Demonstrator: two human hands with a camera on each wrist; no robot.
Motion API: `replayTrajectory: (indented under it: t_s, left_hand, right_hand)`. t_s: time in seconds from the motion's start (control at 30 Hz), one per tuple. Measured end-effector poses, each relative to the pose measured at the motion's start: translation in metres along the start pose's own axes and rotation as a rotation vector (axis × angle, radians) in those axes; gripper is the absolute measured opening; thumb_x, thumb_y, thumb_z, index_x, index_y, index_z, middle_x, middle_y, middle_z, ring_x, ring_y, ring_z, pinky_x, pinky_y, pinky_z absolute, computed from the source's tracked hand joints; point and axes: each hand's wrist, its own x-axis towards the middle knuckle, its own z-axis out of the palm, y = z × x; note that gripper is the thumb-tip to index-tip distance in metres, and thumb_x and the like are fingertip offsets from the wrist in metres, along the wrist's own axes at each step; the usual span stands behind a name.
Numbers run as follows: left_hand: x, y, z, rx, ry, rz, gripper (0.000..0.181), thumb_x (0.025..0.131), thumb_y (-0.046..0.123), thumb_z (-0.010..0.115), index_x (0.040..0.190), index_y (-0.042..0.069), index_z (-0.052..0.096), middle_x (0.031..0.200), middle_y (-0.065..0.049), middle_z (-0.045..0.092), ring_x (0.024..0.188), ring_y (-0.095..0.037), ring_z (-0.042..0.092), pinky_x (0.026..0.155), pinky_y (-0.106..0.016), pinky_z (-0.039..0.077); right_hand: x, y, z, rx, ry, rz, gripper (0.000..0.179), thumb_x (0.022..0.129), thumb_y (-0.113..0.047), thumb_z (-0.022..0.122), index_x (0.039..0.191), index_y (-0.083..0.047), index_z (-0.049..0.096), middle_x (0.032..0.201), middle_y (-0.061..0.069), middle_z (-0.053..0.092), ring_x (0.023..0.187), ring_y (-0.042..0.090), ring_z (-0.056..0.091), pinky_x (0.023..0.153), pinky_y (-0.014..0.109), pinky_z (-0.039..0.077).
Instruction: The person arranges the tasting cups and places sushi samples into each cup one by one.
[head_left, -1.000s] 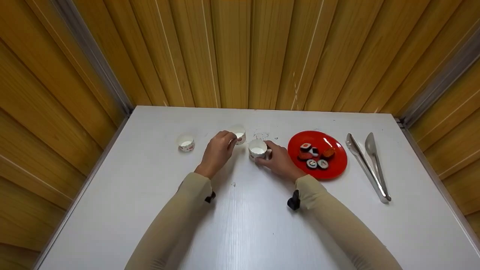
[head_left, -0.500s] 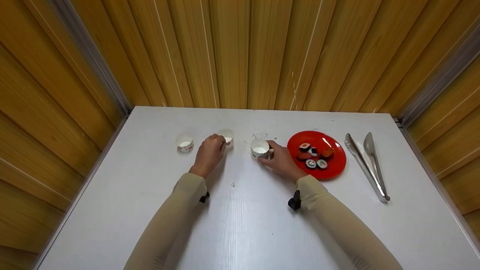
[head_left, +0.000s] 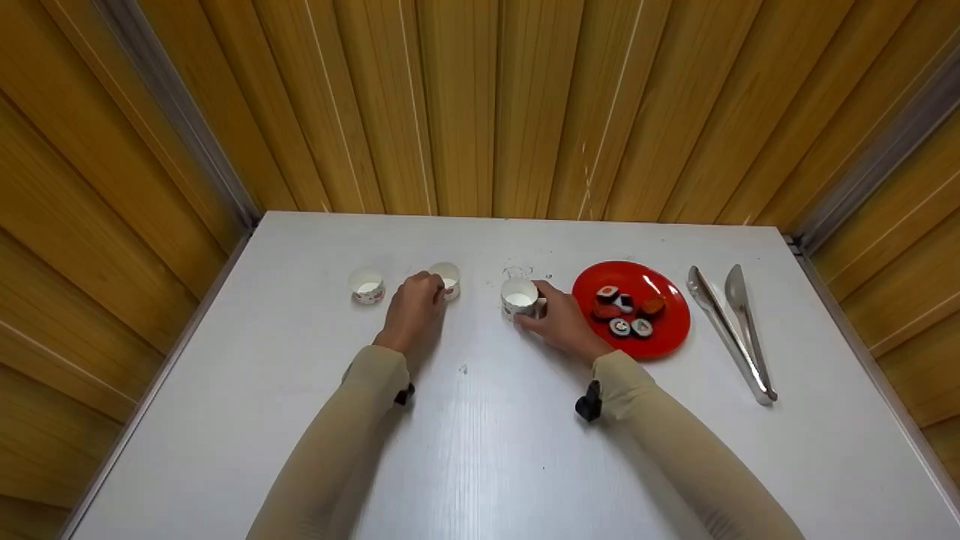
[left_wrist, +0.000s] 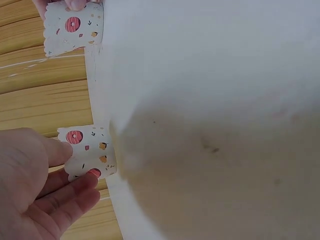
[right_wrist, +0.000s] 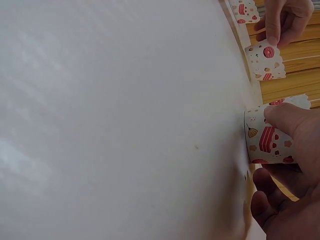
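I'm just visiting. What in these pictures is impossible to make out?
- Head view: the middle cup's near-left part, hidden behind the left fingers.
- Right wrist view: some of the print on the right cup, covered by the right fingers.
- Right wrist view: part of the left cup, cut off by the top edge.
- Head view: fine detail on the sushi, too small.

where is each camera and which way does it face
Head: on the person's head, facing forward and down at the white table; left hand, right hand, sleeves show.
Left wrist: worn there, facing the middle paper cup; both hands, partly.
Right wrist: worn there, facing the rightmost paper cup; both hands, partly.
Wrist views share both cups.
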Motion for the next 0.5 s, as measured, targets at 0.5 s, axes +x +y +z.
replayTrajectory:
  t_s: [0.5]
  left_hand:
    - [0.0015,-0.0037,0.0023,0.021,-0.059,-0.02,0.011,0.098,-0.001,0.066,0.101,-0.003,0.076,0.094,-0.015,0.071,0.089,-0.027,0.066,0.079,-0.04,0.056]
  right_hand:
    - [-0.0015,-0.0009,0.0,0.012,0.005,-0.024,0.064,0.089,-0.017,0.082,0.145,-0.005,0.052,0.137,0.015,0.063,0.114,0.028,0.059,0.101,0.045,0.05]
